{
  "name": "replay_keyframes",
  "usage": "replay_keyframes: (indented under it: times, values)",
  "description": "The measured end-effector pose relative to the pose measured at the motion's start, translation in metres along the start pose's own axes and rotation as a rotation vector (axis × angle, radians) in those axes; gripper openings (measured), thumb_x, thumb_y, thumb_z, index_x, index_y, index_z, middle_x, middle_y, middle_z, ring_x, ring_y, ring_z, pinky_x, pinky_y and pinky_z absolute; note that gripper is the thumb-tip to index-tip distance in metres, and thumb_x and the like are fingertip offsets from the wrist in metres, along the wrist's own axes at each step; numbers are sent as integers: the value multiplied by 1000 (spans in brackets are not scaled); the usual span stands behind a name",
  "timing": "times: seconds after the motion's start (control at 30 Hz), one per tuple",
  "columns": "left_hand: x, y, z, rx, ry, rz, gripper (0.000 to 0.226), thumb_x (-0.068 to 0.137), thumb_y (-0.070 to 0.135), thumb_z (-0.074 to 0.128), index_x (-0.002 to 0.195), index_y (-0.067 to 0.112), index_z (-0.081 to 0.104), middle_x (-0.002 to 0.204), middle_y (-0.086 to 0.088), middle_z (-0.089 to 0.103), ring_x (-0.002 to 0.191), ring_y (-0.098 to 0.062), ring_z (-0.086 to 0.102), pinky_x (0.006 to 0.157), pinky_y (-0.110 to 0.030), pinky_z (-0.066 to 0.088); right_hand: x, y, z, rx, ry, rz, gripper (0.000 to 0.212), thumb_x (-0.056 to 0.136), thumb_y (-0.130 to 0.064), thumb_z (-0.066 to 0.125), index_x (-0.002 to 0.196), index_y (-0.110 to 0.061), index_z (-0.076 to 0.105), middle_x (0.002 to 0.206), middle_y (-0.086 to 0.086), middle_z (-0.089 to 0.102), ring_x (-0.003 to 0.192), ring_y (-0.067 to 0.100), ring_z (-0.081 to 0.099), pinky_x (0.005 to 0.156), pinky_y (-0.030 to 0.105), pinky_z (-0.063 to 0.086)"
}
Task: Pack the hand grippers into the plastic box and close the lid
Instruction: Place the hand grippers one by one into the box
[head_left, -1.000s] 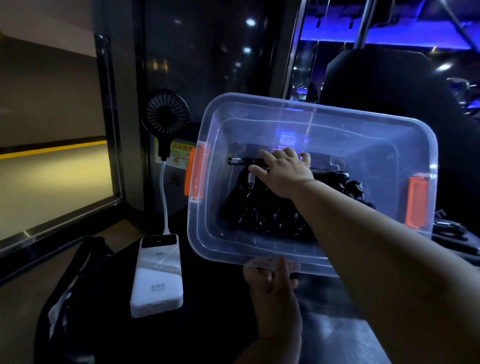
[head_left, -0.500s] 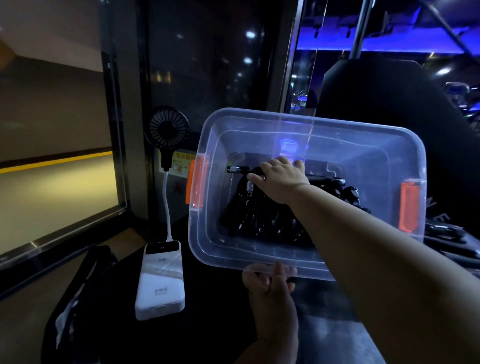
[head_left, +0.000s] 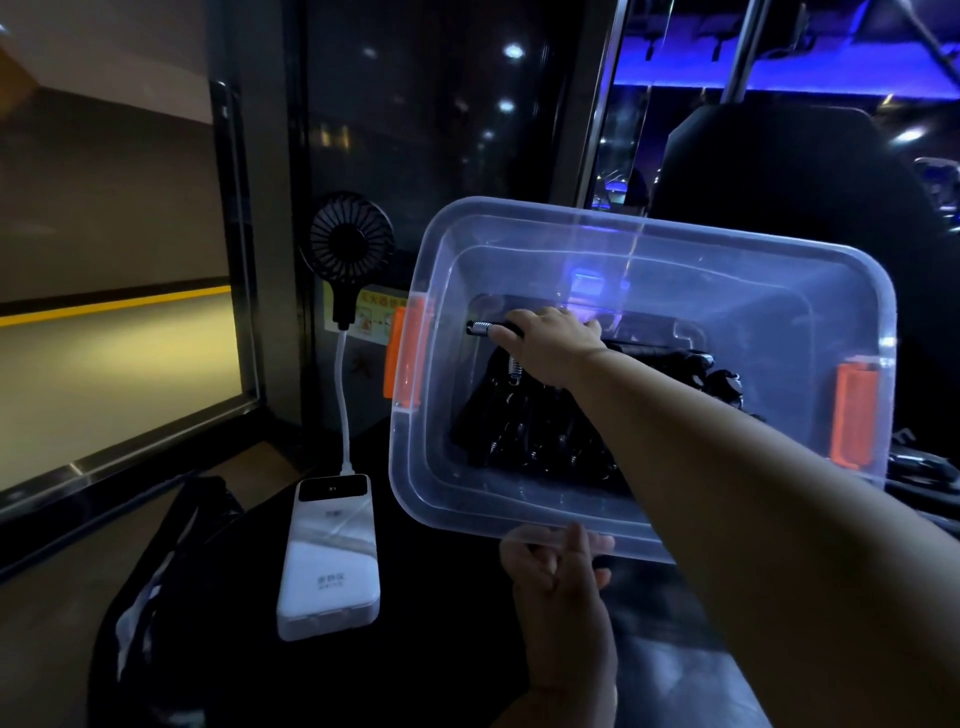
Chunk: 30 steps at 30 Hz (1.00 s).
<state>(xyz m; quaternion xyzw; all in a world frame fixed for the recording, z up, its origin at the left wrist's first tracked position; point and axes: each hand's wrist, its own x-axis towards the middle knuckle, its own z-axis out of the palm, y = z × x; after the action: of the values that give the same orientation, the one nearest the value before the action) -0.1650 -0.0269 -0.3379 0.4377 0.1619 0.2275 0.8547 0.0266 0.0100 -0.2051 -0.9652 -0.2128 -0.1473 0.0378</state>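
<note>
L hand (head_left: 558, 587) grips near rim of clear, smooth, round-cornered plastic box (head_left: 457, 512), tipped toward camera. Glossy white power bank (head_left: 330, 561) lies left of it. Beyond, R hand (head_left: 556, 345) inside box clasps black hand gripper (head_left: 485, 328) w/ ribbed metal end, over the pile of grippers (head_left: 524, 436); bare floor left of R hand.

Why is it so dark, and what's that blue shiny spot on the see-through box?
Head view: the room is dim, so the hand grippers in the plastic box merge into one black heap. Head view: the blue spot looks like the blue lighting at upper right reflecting off the clear plastic. Head view: the white power bank catches the most light nearby.
</note>
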Motion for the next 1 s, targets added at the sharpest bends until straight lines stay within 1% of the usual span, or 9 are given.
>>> replay_keyframes:
  times: [0.17,0.3,0.4,0.57,0.63,0.73,0.8,0.9,1.0]
  values:
    - [0,0,-1,6,-2,8,9,95,10,51,95,12,42,79,-5,72,76,-11,69,66,-24,46,-4,-3,-4,76,-35,119,76,79,-83,28,131,-33,51,129,8,50,127,33,37,97,51,35]
    - [1,-2,0,18,6,4,9,94,9,52,96,12,43,80,-6,72,75,-10,69,62,-22,48,-3,-1,-9,99,54,72,66,75,-81,42,118,-35,61,112,7,60,116,33,45,89,40,42]
    - [2,-2,-1,21,8,18,9,95,9,51,95,12,43,80,-6,71,76,-11,69,59,-19,49,-6,-4,-15,23,100,-43,66,68,-83,47,112,-36,65,95,4,54,109,31,47,87,38,45]
    - [2,-2,-1,44,4,19,9,95,11,52,95,13,43,82,-5,71,75,-9,68,62,-23,48,-12,-8,-21,-44,196,-268,76,53,-87,43,97,-30,68,91,-1,58,100,28,48,88,37,44]
    - [2,-2,-1,46,5,12,9,95,12,52,96,15,43,82,-4,71,75,-7,68,63,-23,47,-12,-9,-20,-87,200,-363,70,54,-85,51,91,-28,70,89,-7,58,97,22,45,84,33,42]
    - [1,-2,0,44,10,12,9,96,15,51,95,16,43,81,-3,72,75,-7,69,64,-24,47,-13,-15,-14,-112,190,-464,54,57,-77,65,73,-25,65,78,-13,46,95,19,39,79,28,33]
    - [1,-2,0,51,12,16,9,96,15,51,95,17,43,82,-5,71,75,-7,69,63,-23,47,-13,-17,-9,-135,157,-493,51,58,-74,67,75,-26,67,82,-11,44,102,21,37,85,31,34]
    - [1,-2,0,39,17,10,11,95,13,53,96,15,43,84,-7,71,73,-7,68,61,-22,47,-15,-14,-2,-138,118,-494,57,58,-72,68,100,-34,71,109,-7,50,117,24,34,104,38,31]
    - [2,-3,0,24,9,11,11,94,12,53,95,14,42,87,-9,71,75,-10,69,62,-23,46,-18,-10,5,-14,104,-434,61,59,-66,74,110,-33,68,127,-5,42,124,25,32,108,39,32]
